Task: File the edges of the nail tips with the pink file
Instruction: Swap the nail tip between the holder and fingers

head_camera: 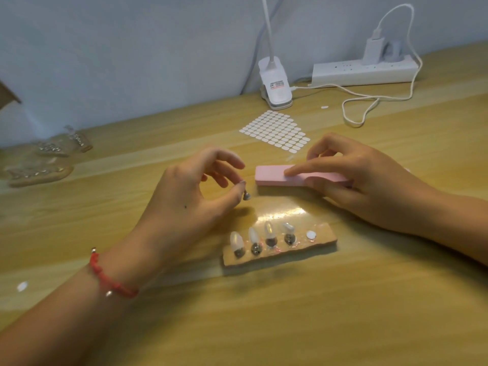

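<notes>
- We find the left hand [190,188] at centre left of the frame. Its thumb and one fingertip pinch a single nail tip [247,196] on a metal stud, and the other fingers are loosely spread.
- The right hand [364,180], at centre right, grips the pink file [272,176], with the index finger flat along the top.
- The file's free end is just beside the pinched tip, apart from it.
- Below centre, a cardboard strip [320,240] on the surface [264,326] carries four mounted tips [269,229].
</notes>
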`<state>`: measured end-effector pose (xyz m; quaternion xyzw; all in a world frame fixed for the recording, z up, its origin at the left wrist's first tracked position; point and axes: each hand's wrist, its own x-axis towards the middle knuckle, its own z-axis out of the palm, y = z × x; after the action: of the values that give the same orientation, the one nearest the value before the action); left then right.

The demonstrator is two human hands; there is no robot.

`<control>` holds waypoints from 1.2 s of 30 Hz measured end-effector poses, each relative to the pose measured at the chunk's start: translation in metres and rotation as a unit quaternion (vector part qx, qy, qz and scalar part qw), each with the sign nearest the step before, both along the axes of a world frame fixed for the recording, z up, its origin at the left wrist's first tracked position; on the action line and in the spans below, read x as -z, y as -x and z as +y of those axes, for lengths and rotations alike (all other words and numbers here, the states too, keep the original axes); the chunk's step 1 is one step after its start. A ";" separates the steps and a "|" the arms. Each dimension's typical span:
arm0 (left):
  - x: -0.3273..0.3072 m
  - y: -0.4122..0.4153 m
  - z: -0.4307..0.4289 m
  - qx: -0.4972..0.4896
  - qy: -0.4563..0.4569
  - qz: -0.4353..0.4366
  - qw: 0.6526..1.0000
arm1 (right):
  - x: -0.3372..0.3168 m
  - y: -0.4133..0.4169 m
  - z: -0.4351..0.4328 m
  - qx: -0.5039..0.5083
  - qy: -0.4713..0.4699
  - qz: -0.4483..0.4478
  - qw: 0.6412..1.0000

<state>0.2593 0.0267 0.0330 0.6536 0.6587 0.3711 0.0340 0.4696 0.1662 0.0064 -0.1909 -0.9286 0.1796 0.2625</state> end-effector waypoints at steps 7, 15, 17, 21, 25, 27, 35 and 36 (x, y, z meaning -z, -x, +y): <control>0.004 0.000 0.005 0.018 0.050 -0.018 0.998 | 0.000 0.000 0.000 0.000 0.002 -0.001 1.000; 0.004 -0.002 0.004 0.030 0.042 -0.013 0.999 | -0.002 0.000 -0.001 0.002 0.011 -0.010 1.000; 0.005 -0.002 0.005 0.034 0.043 -0.020 0.998 | -0.002 0.000 -0.001 0.002 0.011 -0.010 1.000; 0.011 -0.002 0.006 0.045 0.044 -0.039 0.997 | -0.001 -0.001 -0.001 0.002 0.009 -0.007 1.000; 0.017 -0.001 0.007 0.047 0.045 -0.074 0.995 | 0.000 0.000 0.000 0.001 0.003 -0.010 1.000; 0.018 0.000 0.008 0.048 0.049 -0.086 0.994 | 0.000 0.000 0.000 0.000 0.000 -0.011 1.000; 0.017 0.001 0.007 0.062 0.077 -0.125 0.987 | -0.001 0.000 0.000 0.000 -0.002 -0.009 1.000; 0.016 0.001 0.007 0.064 0.077 -0.130 0.986 | 0.000 0.000 0.000 0.000 -0.003 -0.009 1.000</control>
<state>0.2585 0.0335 0.0168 0.6361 0.6320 0.3984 0.1929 0.4697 0.1662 0.0068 -0.1922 -0.9315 0.1748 0.2544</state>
